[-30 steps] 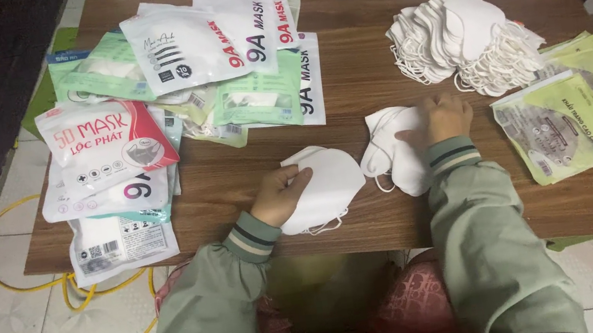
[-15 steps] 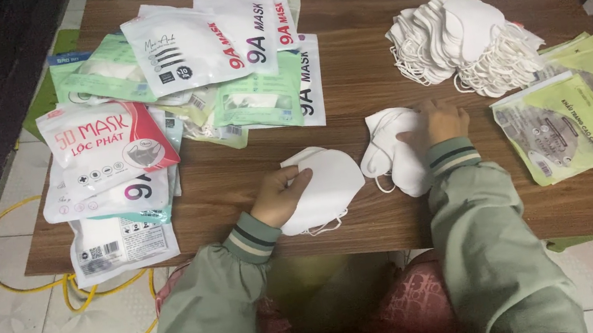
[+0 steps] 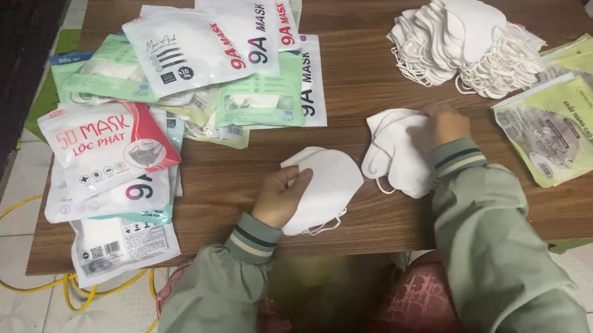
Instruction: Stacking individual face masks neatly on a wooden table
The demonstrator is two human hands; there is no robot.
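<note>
Fingers, left: left hand curled over the near edge of a folded white mask, fingertips pinching it lightly against the table, which keeps the fold flat.
Fingers, right: right hand rests on a small stack of white masks; fingers bent down onto the top one, pressing rather than lifting. Whether an edge is pinched, cannot tell; the hand is a little blurred.
Mask position: single mask lies just left of the small stack, near but apart, both at the table's front edge close to the person's body, within easy reach.
Loose supply: big heap of white masks at the far right, ear loops tangled, kept apart from the two in hand.
Packets, right: yellow-green flat pouches fanned beside the right sleeve, handy to that hand.
Packets, left: pile of printed bags overlapping across the far left, well clear of the working spot.
Floor: yellow cable looped on the tiles below.
</note>
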